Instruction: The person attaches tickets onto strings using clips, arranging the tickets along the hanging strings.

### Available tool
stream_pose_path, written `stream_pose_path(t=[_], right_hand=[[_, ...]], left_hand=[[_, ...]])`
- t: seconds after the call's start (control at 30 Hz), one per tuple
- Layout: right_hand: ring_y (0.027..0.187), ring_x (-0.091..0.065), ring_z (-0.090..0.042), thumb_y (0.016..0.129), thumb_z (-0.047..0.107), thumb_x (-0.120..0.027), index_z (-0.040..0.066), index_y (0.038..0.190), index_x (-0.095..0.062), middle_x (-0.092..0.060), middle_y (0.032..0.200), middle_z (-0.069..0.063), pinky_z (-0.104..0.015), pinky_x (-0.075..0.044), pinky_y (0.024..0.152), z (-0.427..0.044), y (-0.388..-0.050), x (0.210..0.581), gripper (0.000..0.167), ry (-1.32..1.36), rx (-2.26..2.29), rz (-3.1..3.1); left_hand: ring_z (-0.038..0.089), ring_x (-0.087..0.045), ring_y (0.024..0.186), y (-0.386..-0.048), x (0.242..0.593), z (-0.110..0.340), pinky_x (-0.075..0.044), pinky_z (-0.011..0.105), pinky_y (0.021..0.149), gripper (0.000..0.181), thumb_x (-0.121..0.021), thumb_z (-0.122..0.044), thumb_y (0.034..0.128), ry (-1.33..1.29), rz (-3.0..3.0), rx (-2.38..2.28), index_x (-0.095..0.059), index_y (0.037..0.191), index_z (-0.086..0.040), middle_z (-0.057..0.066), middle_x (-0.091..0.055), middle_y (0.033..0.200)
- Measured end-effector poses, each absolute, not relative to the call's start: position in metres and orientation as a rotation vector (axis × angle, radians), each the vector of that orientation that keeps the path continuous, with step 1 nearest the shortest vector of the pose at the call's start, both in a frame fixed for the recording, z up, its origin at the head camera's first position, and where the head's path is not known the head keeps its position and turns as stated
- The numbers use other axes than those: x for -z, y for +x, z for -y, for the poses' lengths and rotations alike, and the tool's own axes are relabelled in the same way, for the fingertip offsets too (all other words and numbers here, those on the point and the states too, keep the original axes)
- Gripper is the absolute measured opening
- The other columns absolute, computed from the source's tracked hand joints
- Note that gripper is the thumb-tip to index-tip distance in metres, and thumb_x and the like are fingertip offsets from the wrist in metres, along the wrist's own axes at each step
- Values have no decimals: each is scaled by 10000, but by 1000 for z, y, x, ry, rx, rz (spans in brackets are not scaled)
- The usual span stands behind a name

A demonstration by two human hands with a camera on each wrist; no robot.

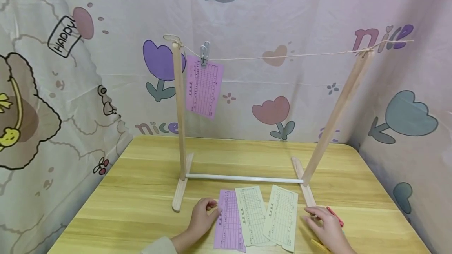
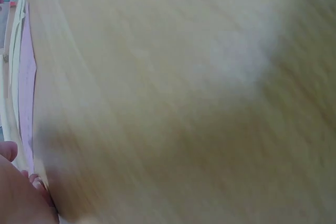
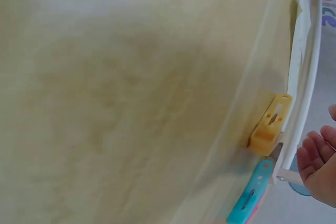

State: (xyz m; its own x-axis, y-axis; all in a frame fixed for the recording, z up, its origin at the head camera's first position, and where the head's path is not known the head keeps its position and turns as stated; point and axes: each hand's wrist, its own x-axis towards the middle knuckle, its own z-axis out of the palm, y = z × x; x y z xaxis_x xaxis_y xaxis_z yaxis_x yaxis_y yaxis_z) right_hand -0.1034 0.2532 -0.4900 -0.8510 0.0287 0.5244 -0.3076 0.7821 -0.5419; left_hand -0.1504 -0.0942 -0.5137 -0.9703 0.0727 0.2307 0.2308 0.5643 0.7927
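Note:
My left hand (image 1: pixel 203 218) is beside the left edge of a purple printed slip (image 1: pixel 228 226), its loosely bent fingers and thumb at the paper's edge. Overlapping that slip are two pale yellow slips (image 1: pixel 252 214), all lying on the table. My right hand (image 1: pixel 326 226) hovers to the right of the papers with relaxed fingers and nothing in them. Around it lie a red clip (image 1: pixel 334 215), a yellow clip (image 3: pixel 270 124) and a blue clip (image 3: pixel 251 192). Another purple slip (image 1: pixel 204 89) hangs from a string, held by a grey clip (image 1: pixel 203 56).
A wooden frame stands behind the papers, with a left post (image 1: pixel 179 113), a leaning right post (image 1: pixel 337 120) and a white crossbar (image 1: pixel 243 178). Its string (image 1: pixel 282 56) runs between the post tops. Patterned cloth (image 1: pixel 233 22) surrounds the wooden table (image 1: pixel 134 191).

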Motion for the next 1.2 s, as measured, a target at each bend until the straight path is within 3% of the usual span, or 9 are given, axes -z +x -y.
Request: stream_pose_path(t=[0.27,0.43,0.63,0.9,1.2], right_hand=[[660,-515,69,609,-10,-806,41,842,-715,-698,799,-40,-198,-470,537,-263,-95,496,255,136,-892,2536],[657,-471,80,574,-20,-811,23,846,-706,-633,743,16,-177,-432,518,-265,-91,499,295,143,-928,2566],[731,-506,75,601,71,-825,39,906,-693,-646,863,-1,-181,-490,615,-267,-87,495,334,30,-925,2762],[767,-528,54,569,168,-852,17,884,-688,-653,858,-21,-237,-513,647,-280,-86,502,386,339,-713,2765],[791,-558,2,620,228,-835,-25,921,-677,-659,865,-74,-262,-515,662,-288,-89,501,423,512,-692,2834]], left_hand=[[128,-503,805,-150,517,88,-478,243,748,273,-766,-146,707,-188,2661,1329,-611,899,-28,25,-558,861],[131,-499,800,-149,517,84,-479,244,730,316,-798,-175,673,-117,2668,1289,-607,879,-29,25,-548,849],[142,-503,798,-149,516,84,-490,244,728,315,-796,-129,661,-135,2661,1241,-606,886,-17,30,-542,849],[138,-498,798,-149,511,84,-480,242,710,262,-757,-70,698,-127,2703,1233,-618,912,-10,35,-547,854],[160,-507,789,-152,506,90,-483,260,693,251,-750,-24,690,-103,2722,1183,-636,911,16,64,-560,844]])
